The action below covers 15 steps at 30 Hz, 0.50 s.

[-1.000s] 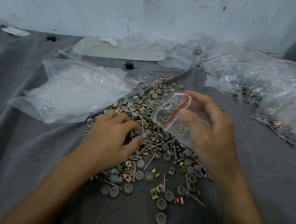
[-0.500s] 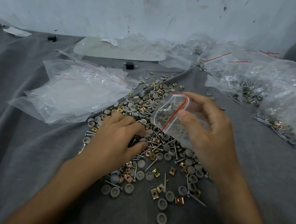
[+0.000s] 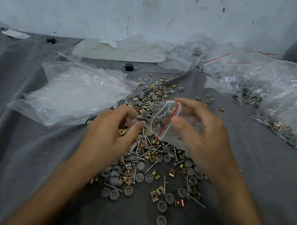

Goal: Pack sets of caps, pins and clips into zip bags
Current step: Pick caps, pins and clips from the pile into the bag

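A heap of grey round caps, metal pins and brass clips [image 3: 150, 158] lies on the grey cloth in the middle. My right hand [image 3: 202, 136] holds a small clear zip bag [image 3: 163, 121] with a red seal line, mouth turned left and held wide; several pins show inside it. My left hand [image 3: 112, 132] is raised just left of the bag's mouth, pinching a grey cap [image 3: 139, 118] and a few small parts between thumb and fingertips.
A stack of empty zip bags [image 3: 76, 93] lies at the left. Filled bags [image 3: 282, 100] are piled at the right and back right. A white flat tray [image 3: 119, 52] sits by the wall, with two small black blocks [image 3: 128, 67] near it.
My left hand has lifted off the heap with picked-up parts and moved up and right toward the bag's mouth. The right hand holds the bag in nearly the same place.
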### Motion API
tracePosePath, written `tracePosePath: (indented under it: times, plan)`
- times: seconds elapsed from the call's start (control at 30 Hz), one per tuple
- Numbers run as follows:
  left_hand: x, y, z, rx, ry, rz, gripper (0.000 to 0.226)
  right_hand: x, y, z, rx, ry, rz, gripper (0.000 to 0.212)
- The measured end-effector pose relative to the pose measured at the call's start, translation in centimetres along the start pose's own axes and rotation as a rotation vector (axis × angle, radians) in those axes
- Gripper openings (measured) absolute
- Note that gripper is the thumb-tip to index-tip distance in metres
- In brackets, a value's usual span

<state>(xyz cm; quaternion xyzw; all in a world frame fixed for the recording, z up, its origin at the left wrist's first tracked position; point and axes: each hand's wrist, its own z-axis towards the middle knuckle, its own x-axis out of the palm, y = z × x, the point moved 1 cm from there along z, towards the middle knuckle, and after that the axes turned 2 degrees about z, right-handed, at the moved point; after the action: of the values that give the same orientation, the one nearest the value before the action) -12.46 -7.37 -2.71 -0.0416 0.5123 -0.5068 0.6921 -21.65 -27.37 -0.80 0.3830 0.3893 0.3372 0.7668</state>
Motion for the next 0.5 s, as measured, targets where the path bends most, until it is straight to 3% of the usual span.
tracePosePath:
  times: [0.3, 0.5]
  plan:
    - [0.6, -1.0, -0.2, 0.179, 0.030, 0.065, 0.032, 0.8, 0.1, -0.3, -0.061, 0.110, -0.162, 0.040]
    - [0.3, -1.0, 0.0, 0.096, 0.007, -0.030, 0.053, 0.5, -0.1, -0.3, -0.061, 0.079, -0.140, 0.037]
